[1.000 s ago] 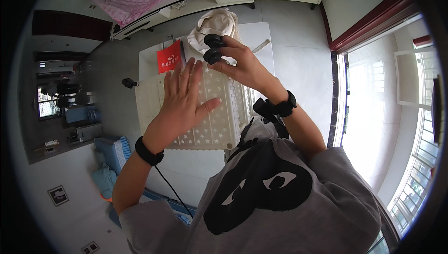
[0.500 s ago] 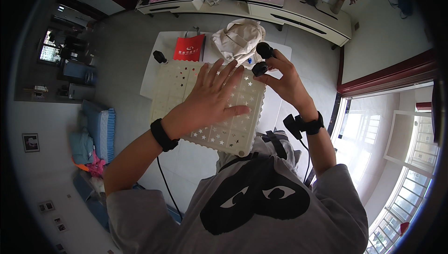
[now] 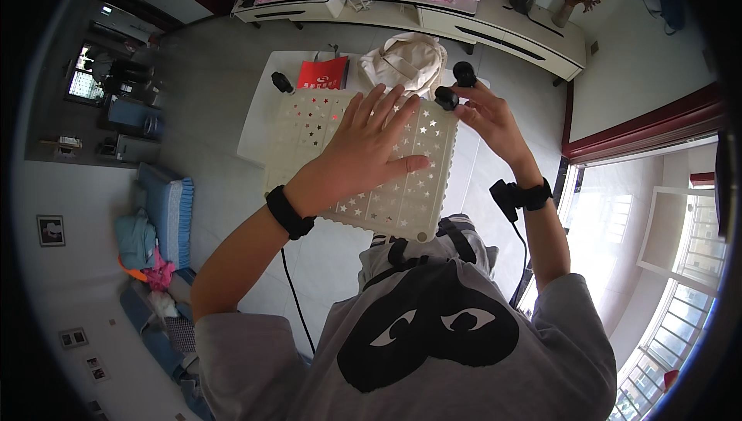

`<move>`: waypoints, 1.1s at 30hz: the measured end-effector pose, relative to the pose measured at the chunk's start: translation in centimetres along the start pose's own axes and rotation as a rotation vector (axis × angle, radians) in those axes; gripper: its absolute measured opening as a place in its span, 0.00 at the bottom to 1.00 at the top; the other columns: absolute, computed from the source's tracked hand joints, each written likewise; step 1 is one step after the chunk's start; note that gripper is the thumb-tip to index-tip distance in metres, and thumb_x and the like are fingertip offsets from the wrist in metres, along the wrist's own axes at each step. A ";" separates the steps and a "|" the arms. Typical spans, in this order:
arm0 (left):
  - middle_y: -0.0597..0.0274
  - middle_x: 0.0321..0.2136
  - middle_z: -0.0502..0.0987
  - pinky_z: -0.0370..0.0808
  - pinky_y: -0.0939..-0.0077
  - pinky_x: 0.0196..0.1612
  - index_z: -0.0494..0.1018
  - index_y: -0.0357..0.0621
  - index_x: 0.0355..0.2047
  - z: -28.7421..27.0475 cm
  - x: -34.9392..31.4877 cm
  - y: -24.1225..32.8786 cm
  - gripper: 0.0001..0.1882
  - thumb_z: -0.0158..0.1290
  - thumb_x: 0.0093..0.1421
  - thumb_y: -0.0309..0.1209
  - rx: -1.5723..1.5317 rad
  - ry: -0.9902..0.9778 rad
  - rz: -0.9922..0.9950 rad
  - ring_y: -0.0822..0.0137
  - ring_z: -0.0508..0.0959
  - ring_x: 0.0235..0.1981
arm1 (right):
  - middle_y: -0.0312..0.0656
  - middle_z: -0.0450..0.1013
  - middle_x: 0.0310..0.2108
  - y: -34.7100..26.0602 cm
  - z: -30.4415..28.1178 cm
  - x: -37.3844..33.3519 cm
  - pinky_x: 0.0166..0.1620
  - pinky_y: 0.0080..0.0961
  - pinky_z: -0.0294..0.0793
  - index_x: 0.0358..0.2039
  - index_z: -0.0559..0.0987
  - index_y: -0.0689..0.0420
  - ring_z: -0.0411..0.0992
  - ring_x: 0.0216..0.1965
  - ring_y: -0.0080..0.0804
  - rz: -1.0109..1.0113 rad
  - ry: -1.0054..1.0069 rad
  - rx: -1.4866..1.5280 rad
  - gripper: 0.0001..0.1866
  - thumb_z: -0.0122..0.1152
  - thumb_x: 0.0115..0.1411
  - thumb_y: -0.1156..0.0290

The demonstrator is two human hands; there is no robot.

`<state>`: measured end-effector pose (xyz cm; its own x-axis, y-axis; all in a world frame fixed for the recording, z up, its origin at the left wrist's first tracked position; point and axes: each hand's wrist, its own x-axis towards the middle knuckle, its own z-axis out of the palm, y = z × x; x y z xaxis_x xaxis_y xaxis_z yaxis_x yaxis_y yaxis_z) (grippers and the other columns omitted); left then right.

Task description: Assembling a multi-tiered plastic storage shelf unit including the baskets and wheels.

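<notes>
A cream plastic shelf panel with star-shaped holes and scalloped edges lies tilted in front of me. My left hand rests flat across its middle, fingers spread. At the panel's far right corner, the thumb and fingers of my right hand close around a black caster wheel. A second rounded black piece shows just beyond it, by the fingertips; whether the two are joined I cannot tell. Another black caster sticks out at the far left corner. The near right corner has a round peg end.
Beyond the panel, a white table bears a red paper bag and a cream cloth bag. A long low cabinet stands along the far wall. Black cables hang from the bands on both wrists.
Both hands and the panel appear shifted slightly right and away from me in the picture. The left hand stays flat on the panel, and the right keeps its grip at the corner.
</notes>
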<state>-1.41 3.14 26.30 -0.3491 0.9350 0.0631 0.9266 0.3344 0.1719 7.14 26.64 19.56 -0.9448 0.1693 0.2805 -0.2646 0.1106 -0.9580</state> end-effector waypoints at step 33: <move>0.53 0.51 0.70 0.71 0.65 0.52 0.60 0.37 0.59 10.6 -21.4 -16.3 0.34 0.39 0.64 0.53 -1.638 0.322 -0.673 0.59 0.73 0.48 | 0.53 0.52 0.65 -4.3 18.0 -13.7 0.59 0.37 0.60 0.42 0.75 0.62 0.60 0.59 0.39 0.037 0.728 -0.231 0.22 0.48 0.66 0.53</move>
<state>-7.56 -21.02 11.76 -0.7643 0.5778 -0.2864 -0.3669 -0.0243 0.9299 17.75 6.23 18.75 -0.5651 0.7708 0.2941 -0.1128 0.2810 -0.9531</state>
